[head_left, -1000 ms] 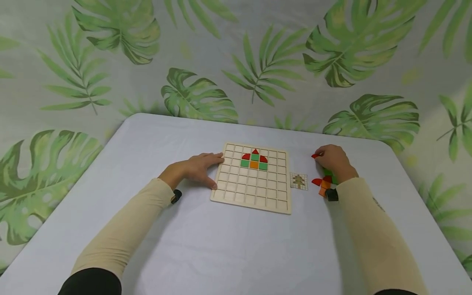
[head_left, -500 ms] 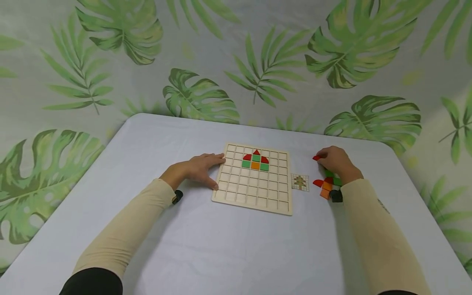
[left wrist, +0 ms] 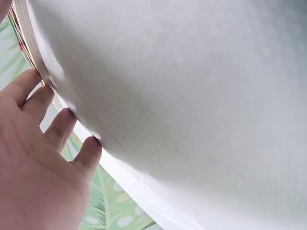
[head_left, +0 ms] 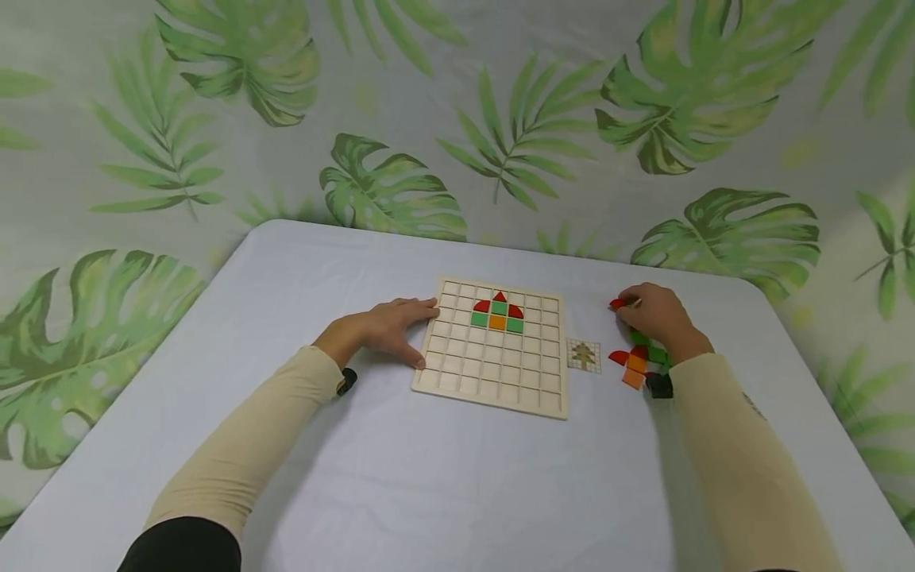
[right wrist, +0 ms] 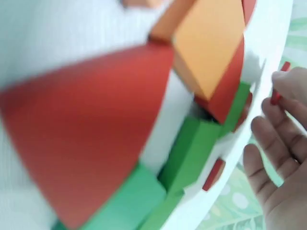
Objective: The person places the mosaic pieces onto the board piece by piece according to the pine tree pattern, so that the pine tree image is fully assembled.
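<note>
A pale wooden grid board (head_left: pixel 486 373) lies on the white table. My left hand (head_left: pixel 389 327) rests at its left edge, thumb and fingers spread; the left wrist view shows several fingertips (left wrist: pixel 91 143) down at the cloth and board side. On the board, red, green and orange pieces form a small figure, with an orange square (head_left: pixel 497 322) at its lower middle. Right of the board, my right hand (head_left: pixel 659 314) pinches a small red piece (head_left: pixel 616 304) between thumb and finger; its shape is partly hidden.
A small card (head_left: pixel 584 356) printed with a tree pattern lies against the board's right side. Loose pieces lie beneath my right wrist: a red rounded piece (head_left: pixel 619 357), an orange square (head_left: pixel 632 379) and green blocks (right wrist: pixel 192 148). A leaf-patterned cloth (head_left: pixel 400 95) hangs behind the table.
My right wrist has shifted slightly to the right, uncovering more of the loose pieces, while its fingers keep the red piece. The left hand stays at the board's edge.
</note>
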`<state>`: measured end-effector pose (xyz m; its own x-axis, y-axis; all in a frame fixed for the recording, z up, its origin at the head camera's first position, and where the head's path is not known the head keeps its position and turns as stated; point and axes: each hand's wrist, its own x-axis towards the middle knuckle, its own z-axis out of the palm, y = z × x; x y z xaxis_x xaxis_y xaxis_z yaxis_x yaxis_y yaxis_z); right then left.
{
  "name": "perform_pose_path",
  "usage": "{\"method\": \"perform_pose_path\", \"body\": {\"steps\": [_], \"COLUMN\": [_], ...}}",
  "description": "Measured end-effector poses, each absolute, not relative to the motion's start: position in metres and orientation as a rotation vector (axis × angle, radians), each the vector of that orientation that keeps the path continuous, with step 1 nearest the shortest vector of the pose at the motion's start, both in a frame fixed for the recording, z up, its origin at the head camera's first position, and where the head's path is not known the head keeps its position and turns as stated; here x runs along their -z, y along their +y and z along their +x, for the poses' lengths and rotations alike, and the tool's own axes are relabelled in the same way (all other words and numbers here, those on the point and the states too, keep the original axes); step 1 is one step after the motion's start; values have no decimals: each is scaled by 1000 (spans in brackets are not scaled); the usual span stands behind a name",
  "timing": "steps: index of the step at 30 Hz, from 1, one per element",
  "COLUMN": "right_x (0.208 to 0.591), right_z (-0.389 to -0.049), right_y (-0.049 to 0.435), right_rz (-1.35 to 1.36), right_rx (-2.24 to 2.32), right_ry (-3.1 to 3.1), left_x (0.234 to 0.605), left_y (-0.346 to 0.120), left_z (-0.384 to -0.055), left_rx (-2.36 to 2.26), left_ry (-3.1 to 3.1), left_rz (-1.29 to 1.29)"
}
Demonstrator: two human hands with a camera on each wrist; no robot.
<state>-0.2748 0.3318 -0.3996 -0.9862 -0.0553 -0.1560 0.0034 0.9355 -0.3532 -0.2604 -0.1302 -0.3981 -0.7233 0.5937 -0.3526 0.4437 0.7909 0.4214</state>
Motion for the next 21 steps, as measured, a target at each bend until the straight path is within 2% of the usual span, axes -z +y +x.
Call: {"method": "perform_pose_path", "body": {"steps": [8, 21], "right_x": [390, 385], "right_z": [-271, -272], "right_y": [332, 296], "right_rz": [-167, -407], "right_rx": [622, 615], "right_ry": [3022, 3019], "left_x": [399, 401], "left_y": [-129, -127], "left_z": [-263, -263], "left_rx": [-421, -400], "left_ry": [2508, 2505], "left_rz": [781, 791]}}
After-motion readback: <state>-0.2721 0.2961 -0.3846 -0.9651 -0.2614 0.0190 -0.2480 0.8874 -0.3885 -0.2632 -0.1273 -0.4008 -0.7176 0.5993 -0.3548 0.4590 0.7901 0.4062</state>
